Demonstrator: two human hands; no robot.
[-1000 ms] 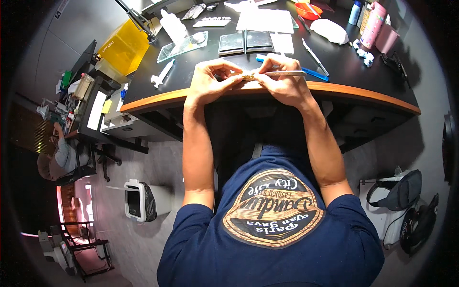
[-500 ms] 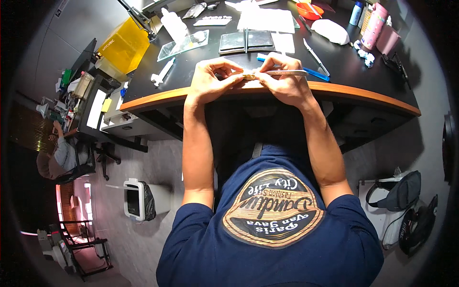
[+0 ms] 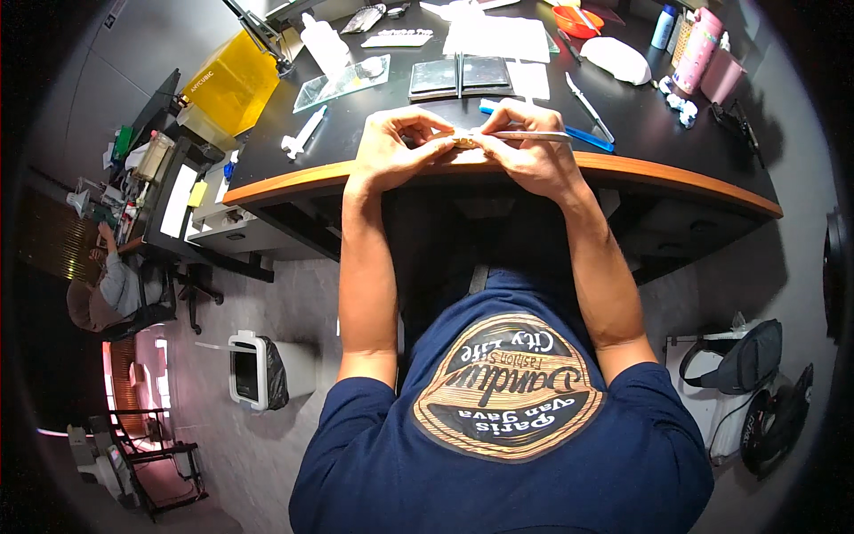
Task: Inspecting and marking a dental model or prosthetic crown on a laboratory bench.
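Note:
At the near edge of the black table, my left hand (image 3: 393, 149) pinches a small yellowish piece (image 3: 463, 141) between thumb and fingertips. Its exact kind is too small to make out. Close against it from the other side, my right hand (image 3: 536, 149) is closed around a slim grey metal hand tool (image 3: 559, 137), held like a pen with its shaft pointing right. The tool's tip meets the piece, partly covered by my fingers. Just beyond my hands lies a black flat case (image 3: 434, 80), and a blue stick-like tool (image 3: 589, 139) rests beside my right hand.
A syringe (image 3: 305, 133) and a glass slab (image 3: 366, 71) lie to the left, near a white bottle (image 3: 326, 46). White paper (image 3: 498, 37), an orange bowl (image 3: 574, 21) and a pink bottle (image 3: 696, 52) stand farther back. A person (image 3: 116, 285) sits at another desk, far left.
Almost nothing differs. Both hands keep the same grip at the table edge, and the whole view has shifted very slightly.

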